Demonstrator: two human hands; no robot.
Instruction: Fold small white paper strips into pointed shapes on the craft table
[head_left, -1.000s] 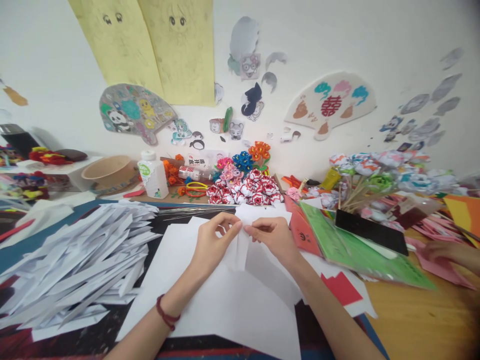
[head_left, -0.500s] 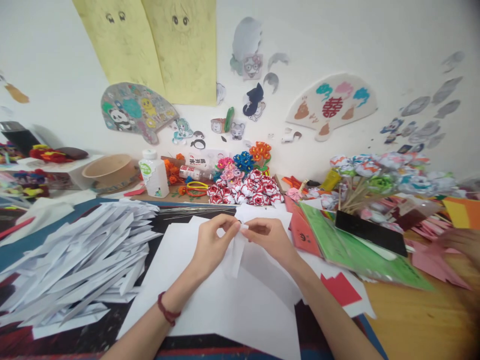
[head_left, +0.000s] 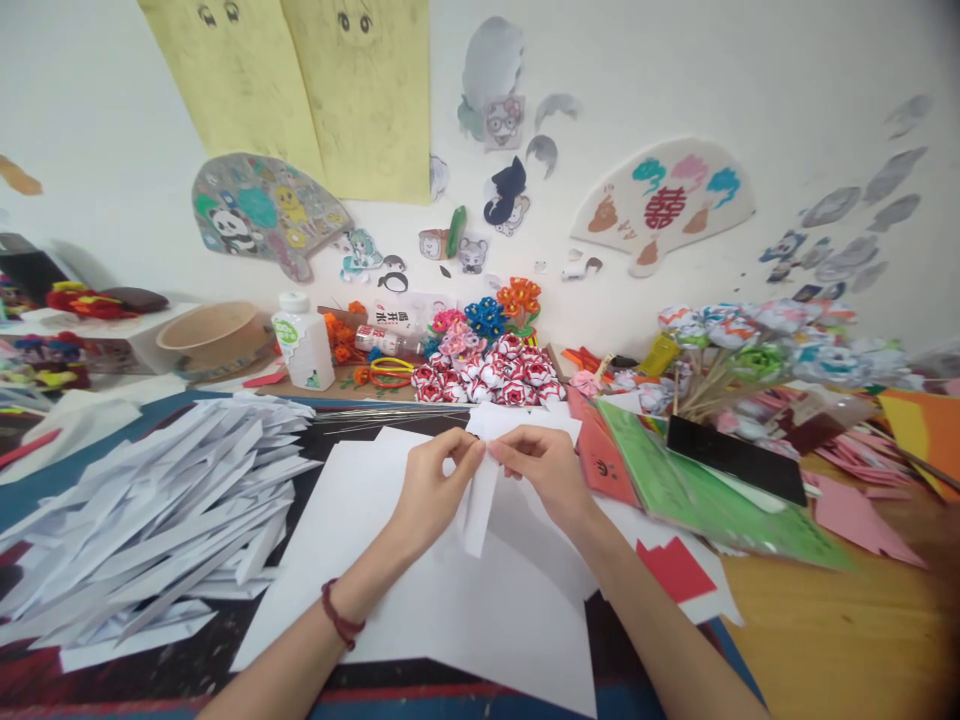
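Between my two hands hangs a narrow folded white paper strip (head_left: 480,510), its lower end pointing down over large white paper sheets (head_left: 405,600). My left hand (head_left: 441,478) pinches the strip's top with thumb and forefinger; a dark red cord bracelet is on that wrist. From the other side, my right hand (head_left: 538,468) is closed in a pinch at the same upper end. The fingertips of both hands nearly meet and partly hide the top of the strip. Left of the sheets lies a big heap of folded white paper strips (head_left: 172,510).
Red-and-white paper flowers (head_left: 495,375), a white bottle (head_left: 302,345) and a tan bowl (head_left: 214,338) stand along the wall. To the right are a green packet (head_left: 720,490), a black phone (head_left: 735,458), red paper (head_left: 675,570), pink paper (head_left: 862,518) and paper flowers on sticks (head_left: 757,345).
The strip now hangs more plainly in view, and my right hand's fingers have curled in more. Another person's hand at the right edge has gone out of view. The camera has shifted slightly.
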